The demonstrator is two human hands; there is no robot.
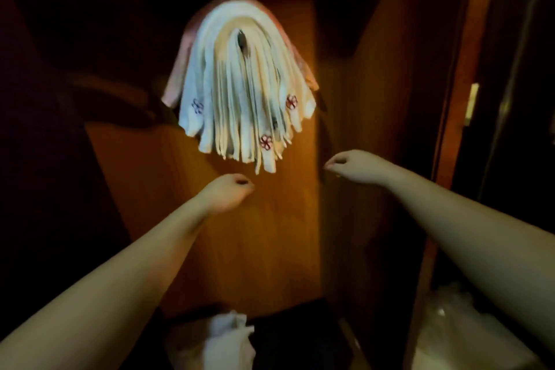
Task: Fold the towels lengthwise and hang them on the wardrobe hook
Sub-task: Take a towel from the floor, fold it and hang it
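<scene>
From my seat I see both bare forearms reaching up into a dim wooden wardrobe; my left hand (226,192) is loosely curled with the thumb lying across the fingers, holding nothing; my right hand (350,167) is likewise loosely curled, thumb and forefinger close together at the tip, and I see nothing between them, though the blur leaves that less than certain.

Above and between the two grips hangs the thick bundle of folded white and cream towels (240,93); the many layers are draped over a dark wardrobe hook (242,40), of which only a small dark part shows in the gap at the top of the fold; a pale pink towel (180,69) forms the outermost layer, showing on both sides of the bundle; the lowest towel ends hang just above the left grip and up and to the left of the right grip, touching neither.

No writing or brand can be read; the only marks are small red flower-shaped embroideries (266,141) near the towel ends, one of them on the left looking more purple.

Behind the grips stands the orange-brown wooden back panel (270,234) of the wardrobe; below the left forearm lies a crumpled white cloth (229,336); below the right forearm sits a pale bundle in clear plastic (444,324).
</scene>
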